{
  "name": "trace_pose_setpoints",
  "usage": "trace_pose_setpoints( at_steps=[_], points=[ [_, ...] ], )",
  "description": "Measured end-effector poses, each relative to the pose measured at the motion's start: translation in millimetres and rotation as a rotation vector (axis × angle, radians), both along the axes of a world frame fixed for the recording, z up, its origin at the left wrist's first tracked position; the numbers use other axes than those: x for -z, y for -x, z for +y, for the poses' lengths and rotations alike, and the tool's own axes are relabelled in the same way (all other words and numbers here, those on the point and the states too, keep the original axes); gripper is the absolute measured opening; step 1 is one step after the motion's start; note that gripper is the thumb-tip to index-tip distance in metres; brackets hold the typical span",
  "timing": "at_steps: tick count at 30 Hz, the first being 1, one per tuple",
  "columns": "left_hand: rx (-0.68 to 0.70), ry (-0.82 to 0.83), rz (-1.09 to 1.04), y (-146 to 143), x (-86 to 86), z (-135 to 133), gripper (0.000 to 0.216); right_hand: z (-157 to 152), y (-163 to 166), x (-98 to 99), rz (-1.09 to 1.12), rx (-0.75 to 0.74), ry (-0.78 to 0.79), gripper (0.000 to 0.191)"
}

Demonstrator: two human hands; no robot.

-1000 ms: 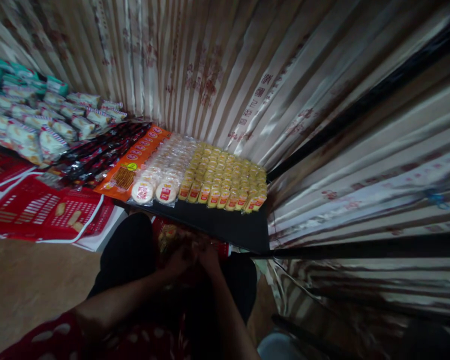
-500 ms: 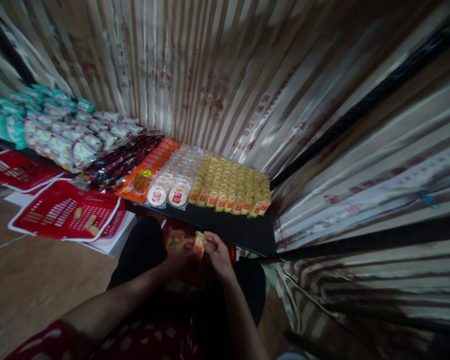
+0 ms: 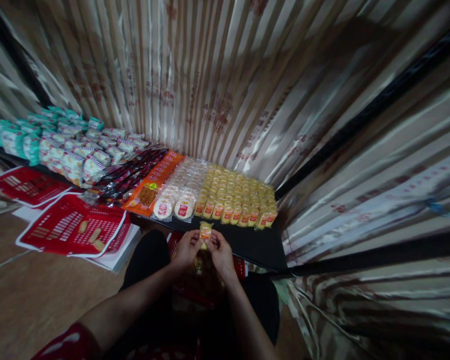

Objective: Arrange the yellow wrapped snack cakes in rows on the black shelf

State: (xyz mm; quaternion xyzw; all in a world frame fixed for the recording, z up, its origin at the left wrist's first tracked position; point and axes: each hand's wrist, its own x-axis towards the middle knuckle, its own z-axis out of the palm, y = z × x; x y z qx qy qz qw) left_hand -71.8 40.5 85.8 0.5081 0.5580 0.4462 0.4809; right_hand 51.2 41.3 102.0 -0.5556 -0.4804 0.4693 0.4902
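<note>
Both my hands pinch one small yellow snack packet (image 3: 205, 231), held upright just in front of a black shelf (image 3: 247, 240). My left hand (image 3: 186, 248) grips its left side and my right hand (image 3: 220, 251) its right side, fingers closed. Behind the packet, several rows of the same yellow packets (image 3: 240, 195) stand on the shelf. A red bag or basket (image 3: 195, 285) with more snacks rests on my lap below my hands, mostly in shadow.
Left of the yellow rows lie round white rice crackers (image 3: 176, 192), an orange pack (image 3: 153, 180), dark wrapped bars (image 3: 127, 172) and white-green packets (image 3: 60, 145). Red baskets (image 3: 75, 227) sit on the floor at left. Striped curtain (image 3: 225, 90) hangs behind and to the right.
My hands rose from my lap toward the shelf edge, bringing the yellow packet up into view. The camera tilted slightly, shifting the shelf lower in the picture.
</note>
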Motion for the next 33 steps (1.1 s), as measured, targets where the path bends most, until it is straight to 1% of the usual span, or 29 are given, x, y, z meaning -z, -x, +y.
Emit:
trace_pose_setpoints(
  at_steps=[3, 5, 8, 11, 14, 17, 21, 24, 26, 30, 33],
  points=[
    [-0.057, -0.126, 0.234, 7, -12.1, 6, 0.037, 20, 10, 0.0, -0.072, 0.056, -0.053, 0.033],
    [-0.066, -0.229, 0.361, 11, -16.6, 8, 0.041, 32, 16, 2.3, -0.112, 0.096, -0.072, 0.031],
    [-0.032, -0.376, 0.528, 16, -17.2, 10, 0.042, 48, 23, 7.6, -0.175, 0.138, -0.076, 0.033],
    [0.030, -0.430, 0.640, 18, -14.2, 13, 0.046, 59, 26, 12.2, -0.249, 0.176, -0.077, 0.035],
    [0.128, -0.467, 0.683, 18, -10.2, 19, 0.048, 65, 27, 14.2, -0.297, 0.182, -0.098, 0.034],
    [0.174, -0.493, 0.699, 16, -4.8, 26, 0.050, 69, 29, 14.0, -0.327, 0.183, -0.099, 0.033],
    [0.182, -0.513, 0.711, 15, 6.1, 33, 0.049, 72, 33, 12.9, -0.338, 0.206, -0.083, 0.033],
    [0.179, -0.552, 0.726, 16, 14.6, 35, 0.044, 71, 35, 13.4, -0.331, 0.200, -0.101, 0.032],
    [0.176, -0.580, 0.732, 17, 18.6, 35, 0.042, 67, 35, 14.3, -0.364, 0.207, -0.122, 0.028],
    [0.191, -0.622, 0.749, 16, 20.3, 36, 0.041, 58, 38, 16.6, -0.532, 0.243, -0.183, 0.019],
    [0.198, -0.623, 0.752, 15, 19.0, 37, 0.039, 53, 40, 19.0, -0.592, 0.225, -0.216, 0.023]
  ],
)
